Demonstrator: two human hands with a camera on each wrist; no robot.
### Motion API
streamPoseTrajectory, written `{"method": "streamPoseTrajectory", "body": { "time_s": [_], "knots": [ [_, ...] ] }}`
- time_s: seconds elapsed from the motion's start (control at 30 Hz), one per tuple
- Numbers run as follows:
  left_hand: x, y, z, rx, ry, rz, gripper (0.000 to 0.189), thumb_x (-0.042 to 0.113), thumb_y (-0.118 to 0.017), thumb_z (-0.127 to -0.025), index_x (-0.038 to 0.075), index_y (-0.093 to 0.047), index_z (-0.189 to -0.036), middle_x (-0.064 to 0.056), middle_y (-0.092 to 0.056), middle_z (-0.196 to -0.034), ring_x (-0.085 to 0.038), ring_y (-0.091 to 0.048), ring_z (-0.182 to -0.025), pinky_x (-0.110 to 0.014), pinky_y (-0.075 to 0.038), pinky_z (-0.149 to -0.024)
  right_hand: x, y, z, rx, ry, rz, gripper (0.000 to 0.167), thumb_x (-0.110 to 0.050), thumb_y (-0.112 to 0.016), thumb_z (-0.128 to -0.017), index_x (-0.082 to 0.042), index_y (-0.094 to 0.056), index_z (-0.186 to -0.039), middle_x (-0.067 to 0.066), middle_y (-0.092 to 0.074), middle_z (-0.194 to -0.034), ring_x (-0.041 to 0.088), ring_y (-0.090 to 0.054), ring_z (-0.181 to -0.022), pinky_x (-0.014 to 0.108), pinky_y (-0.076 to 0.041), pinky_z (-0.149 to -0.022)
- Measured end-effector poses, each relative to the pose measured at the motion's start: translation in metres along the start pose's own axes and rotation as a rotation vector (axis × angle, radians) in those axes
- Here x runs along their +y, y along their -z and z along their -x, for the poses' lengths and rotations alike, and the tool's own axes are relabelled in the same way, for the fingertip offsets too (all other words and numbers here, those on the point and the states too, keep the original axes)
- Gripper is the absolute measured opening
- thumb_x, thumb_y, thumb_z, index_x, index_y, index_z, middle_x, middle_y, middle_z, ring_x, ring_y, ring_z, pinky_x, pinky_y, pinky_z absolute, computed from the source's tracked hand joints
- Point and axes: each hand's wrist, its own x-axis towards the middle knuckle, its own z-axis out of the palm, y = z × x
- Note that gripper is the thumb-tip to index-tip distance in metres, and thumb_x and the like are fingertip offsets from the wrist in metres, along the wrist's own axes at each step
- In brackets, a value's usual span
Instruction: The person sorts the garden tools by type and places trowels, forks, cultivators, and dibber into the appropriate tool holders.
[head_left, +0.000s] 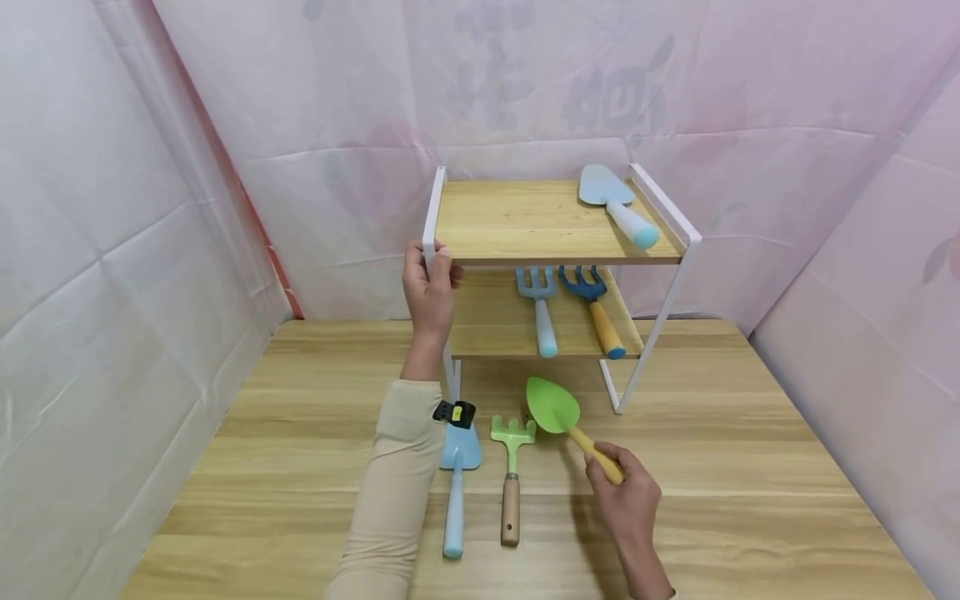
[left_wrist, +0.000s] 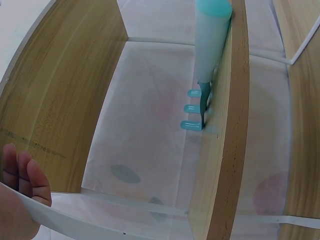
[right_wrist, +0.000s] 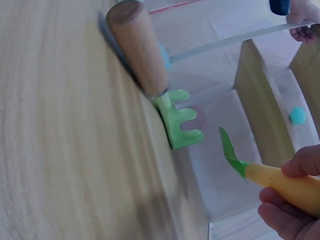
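Note:
My right hand (head_left: 628, 496) grips the yellow handle of a green trowel (head_left: 552, 406), held above the table with its blade toward the shelf. In the right wrist view the thumb and fingers wrap the trowel's handle (right_wrist: 282, 186). My left hand (head_left: 431, 287) holds the front left corner of a two-tier shelf (head_left: 510, 218), at its white metal frame. The left wrist view shows its fingertips (left_wrist: 37, 180) curled past the frame, under the top board. A green hand rake (head_left: 512, 492) with a wooden handle lies on the table, beside a light blue trowel (head_left: 454, 500) partly covered by the left wrist.
On the top board lies a pale blue trowel (head_left: 615, 202). The lower board (head_left: 487, 321) carries a light blue fork (head_left: 542, 312) and a dark blue rake with an orange handle (head_left: 600, 317). Sheet walls (head_left: 330, 208) enclose the wooden table (head_left: 300, 467).

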Motion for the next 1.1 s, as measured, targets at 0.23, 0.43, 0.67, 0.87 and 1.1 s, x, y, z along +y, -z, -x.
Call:
{"method": "streamPoseTrajectory", "body": {
  "time_s": [0.23, 0.43, 0.67, 0.87, 1.1],
  "knots": [
    [0.000, -0.002, 0.001, 0.015, -0.009, -0.006, 0.012, 0.014, -0.046, -0.091, 0.002, -0.046, -0.093, -0.005, -0.051, -0.071, -0.026, -0.054, -0.060, -0.027, -0.044, -0.053, -0.008, 0.012, 0.002, -0.077, -0.169, -0.059, 0.022, 0.007, -0.070, -0.071, 0.002, -0.071, -0.092, 0.012, -0.064, -0.073, 0.007, -0.045, -0.043, 0.018, -0.035, -0.034],
    [0.001, -0.004, 0.001, 0.018, -0.002, -0.001, 0.012, 0.013, -0.046, -0.091, 0.001, -0.046, -0.093, -0.004, -0.051, -0.071, -0.024, -0.054, -0.059, -0.027, -0.044, -0.053, -0.014, 0.018, 0.002, -0.015, -0.083, -0.137, 0.024, 0.009, -0.070, -0.071, 0.003, -0.069, -0.094, 0.011, -0.064, -0.072, 0.007, -0.046, -0.045, 0.017, -0.037, -0.036],
    [0.001, -0.004, 0.001, 0.013, 0.009, -0.004, 0.009, 0.011, -0.045, -0.092, 0.002, -0.047, -0.094, -0.012, -0.051, -0.072, -0.040, -0.051, -0.064, -0.029, -0.044, -0.053, -0.015, 0.020, -0.002, 0.124, 0.200, -0.209, 0.026, 0.014, -0.070, -0.065, 0.008, -0.066, -0.089, 0.020, -0.065, -0.074, 0.002, -0.054, -0.057, 0.011, -0.042, -0.047],
    [0.002, -0.002, 0.000, 0.011, 0.019, -0.003, 0.006, 0.011, -0.045, -0.092, 0.005, -0.046, -0.092, -0.013, -0.051, -0.072, -0.021, -0.055, -0.060, -0.031, -0.044, -0.054, -0.016, 0.023, -0.007, 0.188, 0.329, -0.280, 0.022, 0.011, -0.069, -0.065, 0.011, -0.065, -0.087, 0.019, -0.065, -0.072, 0.002, -0.056, -0.061, 0.010, -0.044, -0.052],
    [0.002, -0.001, -0.001, 0.011, 0.013, -0.016, 0.010, 0.014, -0.045, -0.091, 0.004, -0.046, -0.092, -0.005, -0.052, -0.071, -0.025, -0.055, -0.061, -0.030, -0.044, -0.053, -0.029, 0.031, -0.011, 0.187, 0.337, -0.302, 0.023, 0.013, -0.067, -0.063, 0.012, -0.065, -0.086, 0.023, -0.063, -0.071, 0.003, -0.056, -0.062, 0.010, -0.044, -0.055]
  ]
}}
